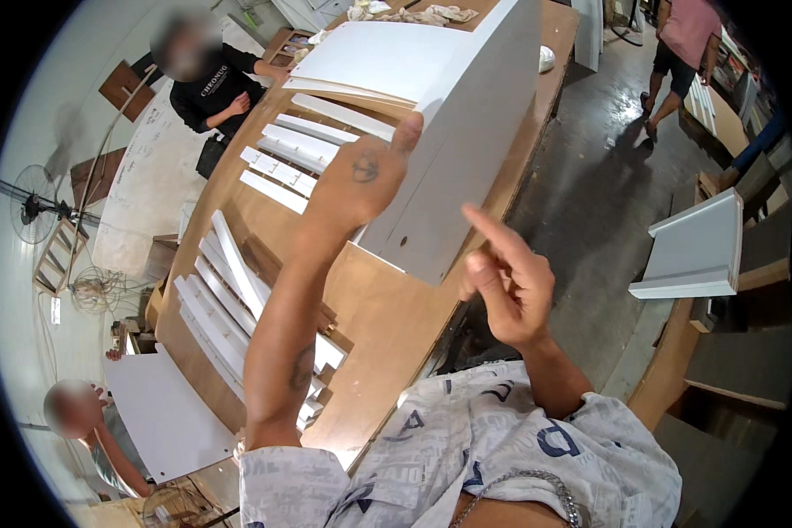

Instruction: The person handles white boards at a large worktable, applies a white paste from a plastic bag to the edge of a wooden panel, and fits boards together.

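Note:
A long white panel stands on edge on the wooden worktable, its grey-looking face turned right. A small dark oval spot shows near its close end. My left hand is closed at the panel's upper edge, thumb stretched along it; the other fingers are mostly hidden. To the right of the panel's near end is my right hand, holding nothing. Its index finger points toward the panel, a little apart from it, with the thumb out and the other fingers curled.
White strips lie in rows left of the panel; more strips are piled nearer. A person in black stands across the table. Another, lower left, holds a white board. Someone in pink is on the floor at right.

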{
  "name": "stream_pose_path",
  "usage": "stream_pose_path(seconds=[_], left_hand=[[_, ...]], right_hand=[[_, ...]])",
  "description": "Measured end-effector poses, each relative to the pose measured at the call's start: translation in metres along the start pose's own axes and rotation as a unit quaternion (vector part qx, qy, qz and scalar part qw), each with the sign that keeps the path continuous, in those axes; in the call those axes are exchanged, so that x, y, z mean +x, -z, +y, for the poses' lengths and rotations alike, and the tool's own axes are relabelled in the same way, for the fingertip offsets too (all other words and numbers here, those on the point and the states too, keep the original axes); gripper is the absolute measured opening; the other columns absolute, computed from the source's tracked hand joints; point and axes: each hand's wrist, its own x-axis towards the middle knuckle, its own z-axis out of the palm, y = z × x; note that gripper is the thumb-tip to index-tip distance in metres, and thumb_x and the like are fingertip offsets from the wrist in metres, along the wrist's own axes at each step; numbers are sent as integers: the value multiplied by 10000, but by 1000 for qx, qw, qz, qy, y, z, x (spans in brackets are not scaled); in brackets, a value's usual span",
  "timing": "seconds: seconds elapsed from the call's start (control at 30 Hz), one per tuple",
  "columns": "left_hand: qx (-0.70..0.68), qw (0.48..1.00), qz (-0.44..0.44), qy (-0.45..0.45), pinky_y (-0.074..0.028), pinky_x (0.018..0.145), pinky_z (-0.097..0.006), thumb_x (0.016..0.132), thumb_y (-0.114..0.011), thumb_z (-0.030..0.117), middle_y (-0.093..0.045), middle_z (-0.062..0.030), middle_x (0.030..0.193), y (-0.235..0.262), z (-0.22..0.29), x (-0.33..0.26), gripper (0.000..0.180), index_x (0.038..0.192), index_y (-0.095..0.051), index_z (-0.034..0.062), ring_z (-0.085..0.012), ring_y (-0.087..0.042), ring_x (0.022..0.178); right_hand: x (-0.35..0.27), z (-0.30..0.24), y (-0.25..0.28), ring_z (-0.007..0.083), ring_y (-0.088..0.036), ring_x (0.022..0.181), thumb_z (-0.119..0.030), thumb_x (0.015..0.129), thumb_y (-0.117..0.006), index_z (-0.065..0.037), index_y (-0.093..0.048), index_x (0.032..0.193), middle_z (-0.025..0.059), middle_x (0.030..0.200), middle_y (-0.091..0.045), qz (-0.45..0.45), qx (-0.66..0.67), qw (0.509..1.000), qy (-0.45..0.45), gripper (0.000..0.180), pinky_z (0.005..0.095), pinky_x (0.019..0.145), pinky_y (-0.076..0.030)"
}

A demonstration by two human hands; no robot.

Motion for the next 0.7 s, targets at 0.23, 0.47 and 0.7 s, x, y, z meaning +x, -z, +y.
stream_pose_path(seconds=[0.23, 0.47, 0.7], left_hand=[[13, 1000, 22, -3, -426, 704, -393, 904, -230, 678, -571, -205, 663, -2, -2, 0, 868, 765, -584, -102, -274, -501, 668], [43, 998, 23, -35, -427, 683, -384, 912, -227, 667, -559, -182, 654, -6, -7, 6, 846, 767, -590, -84, -257, -489, 654], [71, 996, -2, 45, -433, 846, -375, 843, -197, 764, -620, -242, 961, 1, -23, -9, 998, 1090, -572, -127, -320, -561, 911]], right_hand=[[-6, 8, 1, 41, -483, 546, -31, 934, -474, 34, -487, 1277, 5, 614, -516, -6, 4, 999, -35, 350, 196, 501, -396], [-22, 16, -29, 267, -607, 656, 6, 895, -473, 8, -137, 1436, 167, 881, -606, -108, -74, 989, -69, 637, 332, 687, -487], [-25, 27, -59, 340, -547, 544, -115, 908, -400, 97, 78, 1401, 171, 632, -543, -176, -157, 963, -128, 719, 418, 548, -450]])
